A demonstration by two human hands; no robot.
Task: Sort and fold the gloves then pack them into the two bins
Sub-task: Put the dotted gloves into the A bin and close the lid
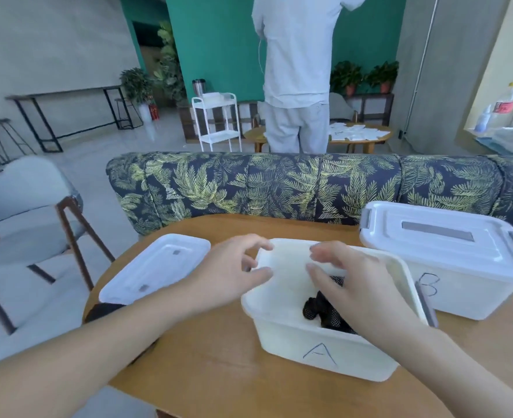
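My left hand (pixel 234 271) hovers at the far left corner of the open bin marked A (pixel 318 351), fingers loosely spread and curved, holding nothing; whether the fingertips touch the rim I cannot tell. My right hand (pixel 351 282) hangs over the bin's mouth, fingers relaxed and apart, empty, just above the black mesh gloves (pixel 324 309) bunched inside on the floor of bin A. At nine o'clock from that bin lies its loose white lid (pixel 155 267) flat on the wooden table (pixel 213 372). At two o'clock, just beside bin A, stands the bin marked B (pixel 460 294), with its lid clipped on.
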